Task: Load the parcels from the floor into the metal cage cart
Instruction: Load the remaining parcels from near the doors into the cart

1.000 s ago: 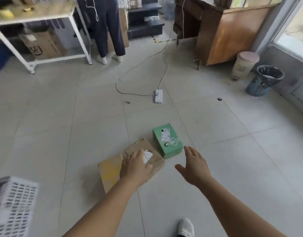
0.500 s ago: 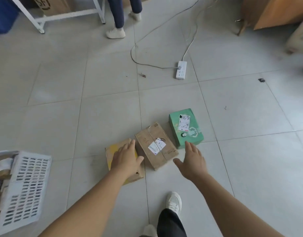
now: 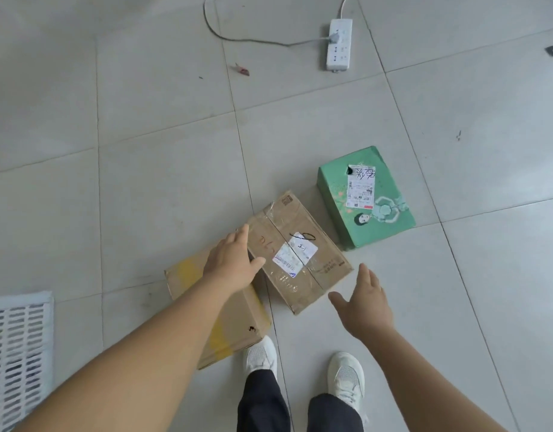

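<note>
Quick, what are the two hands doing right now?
Left hand: open, over the taped brown box, holding nothing.
Right hand: open, in the air, holding nothing.

The light was soft, even daylight; the pale tiled floor (image 3: 144, 120) was bright without harsh glare, though the clear tape on the brown box (image 3: 300, 254) caught a faint sheen; shadows were weak and diffuse, thin dark edges under the green box (image 3: 365, 198) and the shoes (image 3: 346, 378); the wide lens bowed the tile lines toward the edges; focus was slightly soft throughout, label print unreadable.
</note>
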`<state>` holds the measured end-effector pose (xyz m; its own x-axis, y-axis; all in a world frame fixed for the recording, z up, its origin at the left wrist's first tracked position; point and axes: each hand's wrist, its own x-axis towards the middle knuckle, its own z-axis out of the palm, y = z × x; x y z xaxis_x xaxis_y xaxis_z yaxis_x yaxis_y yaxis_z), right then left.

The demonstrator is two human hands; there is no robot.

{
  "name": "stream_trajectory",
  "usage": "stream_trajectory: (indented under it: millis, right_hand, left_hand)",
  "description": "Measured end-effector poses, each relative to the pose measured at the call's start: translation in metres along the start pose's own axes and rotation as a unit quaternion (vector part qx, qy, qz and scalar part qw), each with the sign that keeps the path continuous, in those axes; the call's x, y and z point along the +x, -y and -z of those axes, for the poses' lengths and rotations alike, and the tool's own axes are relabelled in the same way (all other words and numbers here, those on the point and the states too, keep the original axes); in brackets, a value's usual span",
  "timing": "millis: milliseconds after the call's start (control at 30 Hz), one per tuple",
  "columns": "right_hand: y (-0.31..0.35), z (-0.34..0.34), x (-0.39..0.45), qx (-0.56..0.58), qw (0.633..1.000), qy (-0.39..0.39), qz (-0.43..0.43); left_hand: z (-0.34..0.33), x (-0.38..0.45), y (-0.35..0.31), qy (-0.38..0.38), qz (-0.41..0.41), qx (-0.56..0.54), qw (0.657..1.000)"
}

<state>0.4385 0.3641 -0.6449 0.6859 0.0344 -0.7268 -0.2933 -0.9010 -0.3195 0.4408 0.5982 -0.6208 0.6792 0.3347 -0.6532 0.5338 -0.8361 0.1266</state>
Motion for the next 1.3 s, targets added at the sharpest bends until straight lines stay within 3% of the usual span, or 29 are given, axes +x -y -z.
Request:
stream_trajectory:
  millis: [333,733,1000,1300]
  right_hand:
    - [-0.020,-0.117,0.106,0.127,0.987,-0.030,-0.091]
    - [-0.026,-0.185,0.150,0.325,0.919,-0.068,-0.212]
    - [-0.031,-0.158,0.124,0.331,0.912,-0.106,-0.220]
    - [-0.034,-0.055,0.028,0.345,0.911,-0.140,-0.177]
  left_hand:
    - [-0.077,0.147,0.020,0.013,-0.032,0.027,0.999]
    - [-0.111,0.225,0.026,0.019,-0.033,0.016,0.999]
    - [-0.107,0.181,0.029,-0.023,-0.020,-0.061,0.998]
    - [-0.045,0.054,-0.005,-0.085,-0.014,-0.139,0.986]
